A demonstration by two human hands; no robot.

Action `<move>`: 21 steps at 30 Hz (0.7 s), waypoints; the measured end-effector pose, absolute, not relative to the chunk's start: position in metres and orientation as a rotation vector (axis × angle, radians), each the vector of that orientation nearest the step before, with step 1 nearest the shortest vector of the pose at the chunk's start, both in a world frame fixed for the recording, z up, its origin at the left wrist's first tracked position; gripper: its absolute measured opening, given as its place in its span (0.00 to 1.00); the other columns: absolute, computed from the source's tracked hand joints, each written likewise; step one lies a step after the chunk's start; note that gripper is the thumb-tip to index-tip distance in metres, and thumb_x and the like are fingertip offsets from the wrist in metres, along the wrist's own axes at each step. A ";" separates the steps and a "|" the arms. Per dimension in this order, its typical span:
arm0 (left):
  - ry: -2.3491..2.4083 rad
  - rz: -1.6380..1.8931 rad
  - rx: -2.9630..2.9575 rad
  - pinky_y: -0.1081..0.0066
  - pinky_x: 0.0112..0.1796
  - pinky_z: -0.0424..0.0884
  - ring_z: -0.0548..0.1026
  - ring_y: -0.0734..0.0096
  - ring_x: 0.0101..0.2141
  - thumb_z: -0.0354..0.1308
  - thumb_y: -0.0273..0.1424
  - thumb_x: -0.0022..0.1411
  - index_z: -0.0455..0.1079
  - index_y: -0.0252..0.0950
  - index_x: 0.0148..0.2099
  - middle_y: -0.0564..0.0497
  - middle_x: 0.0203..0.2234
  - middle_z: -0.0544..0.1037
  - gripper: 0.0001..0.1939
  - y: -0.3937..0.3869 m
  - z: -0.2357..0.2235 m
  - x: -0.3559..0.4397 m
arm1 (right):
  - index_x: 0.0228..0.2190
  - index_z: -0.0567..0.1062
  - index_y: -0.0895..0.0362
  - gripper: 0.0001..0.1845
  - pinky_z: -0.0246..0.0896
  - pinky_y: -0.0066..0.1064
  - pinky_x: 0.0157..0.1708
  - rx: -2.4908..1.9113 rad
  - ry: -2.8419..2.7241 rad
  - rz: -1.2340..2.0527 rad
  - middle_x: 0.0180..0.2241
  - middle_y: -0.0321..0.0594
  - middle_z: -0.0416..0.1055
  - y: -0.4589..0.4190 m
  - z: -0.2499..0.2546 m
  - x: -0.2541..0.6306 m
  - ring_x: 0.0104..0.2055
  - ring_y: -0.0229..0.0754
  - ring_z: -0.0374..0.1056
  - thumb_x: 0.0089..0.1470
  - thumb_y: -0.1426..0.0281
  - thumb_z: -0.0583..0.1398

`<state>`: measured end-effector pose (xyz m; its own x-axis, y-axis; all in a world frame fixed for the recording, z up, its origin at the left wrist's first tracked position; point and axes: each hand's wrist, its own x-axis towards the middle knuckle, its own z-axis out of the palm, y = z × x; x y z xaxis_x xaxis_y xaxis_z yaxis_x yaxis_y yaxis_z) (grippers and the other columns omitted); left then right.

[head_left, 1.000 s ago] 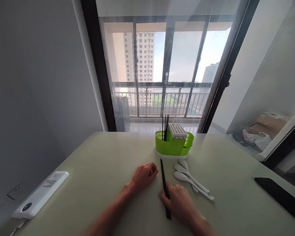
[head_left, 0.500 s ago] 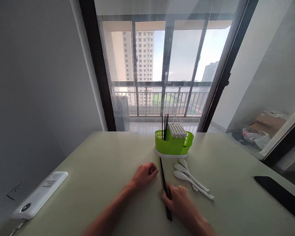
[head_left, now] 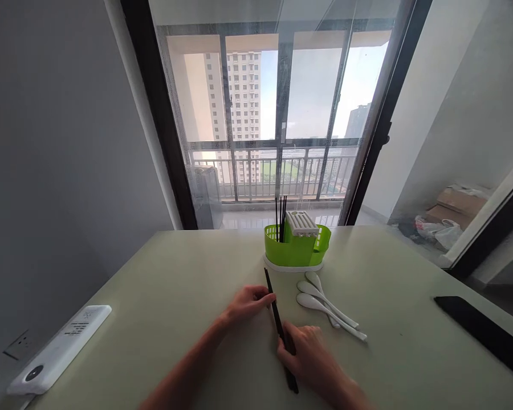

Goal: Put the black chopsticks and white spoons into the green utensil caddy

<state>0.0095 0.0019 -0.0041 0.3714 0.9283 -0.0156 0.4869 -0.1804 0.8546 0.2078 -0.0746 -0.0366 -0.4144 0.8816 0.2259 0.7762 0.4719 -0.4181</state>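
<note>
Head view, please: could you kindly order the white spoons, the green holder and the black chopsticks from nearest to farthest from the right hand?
From the right hand:
1. Black chopsticks: nearest, held in it.
2. White spoons: on the table, just ahead and to its right.
3. Green holder: farthest, standing beyond the spoons.

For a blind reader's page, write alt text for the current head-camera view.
A person's right grip holds slim black chopsticks at a pale green table, the left grip at their far half. Beyond their tips stands a bright green, oval plastic utensil holder with dark sticks upright inside; three white, long-handled spoons lie in front.
</note>
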 end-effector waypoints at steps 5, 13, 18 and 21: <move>1.194 0.704 1.669 0.73 0.33 0.64 0.69 0.72 0.31 0.59 0.53 0.62 0.75 0.34 0.33 0.53 0.28 0.75 0.24 -0.001 0.011 0.004 | 0.30 0.71 0.55 0.13 0.43 0.32 0.29 -1.331 -2.296 0.402 0.24 0.34 0.75 -0.075 -0.035 0.207 0.26 0.39 0.71 0.66 0.66 0.53; 1.092 0.699 1.543 0.72 0.38 0.68 0.74 0.70 0.34 0.64 0.51 0.60 0.80 0.34 0.39 0.50 0.31 0.80 0.23 -0.003 0.028 -0.008 | 0.31 0.68 0.53 0.16 0.50 0.28 0.28 -1.174 -2.207 0.663 0.24 0.33 0.74 -0.089 -0.030 0.213 0.25 0.38 0.68 0.70 0.62 0.49; 1.046 0.676 1.510 0.71 0.35 0.72 0.76 0.70 0.25 0.64 0.52 0.59 0.79 0.31 0.38 0.50 0.21 0.78 0.25 -0.002 0.032 -0.005 | 0.34 0.70 0.53 0.12 0.54 0.25 0.29 -1.146 -2.123 0.735 0.24 0.32 0.73 -0.093 -0.028 0.219 0.25 0.37 0.68 0.68 0.64 0.52; 1.043 0.649 1.544 0.72 0.32 0.71 0.76 0.71 0.22 0.65 0.51 0.58 0.78 0.31 0.36 0.51 0.18 0.78 0.24 -0.004 0.042 0.000 | 0.33 0.72 0.54 0.12 0.54 0.24 0.29 -1.104 -2.071 0.816 0.24 0.32 0.73 -0.093 -0.028 0.223 0.26 0.36 0.67 0.68 0.64 0.54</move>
<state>-0.0001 -0.0044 0.0424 0.4608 0.8782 -0.1285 0.2730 -0.0025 0.9620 0.2232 -0.0934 -0.0278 -0.4379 0.8643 0.2473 0.4630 0.4527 -0.7620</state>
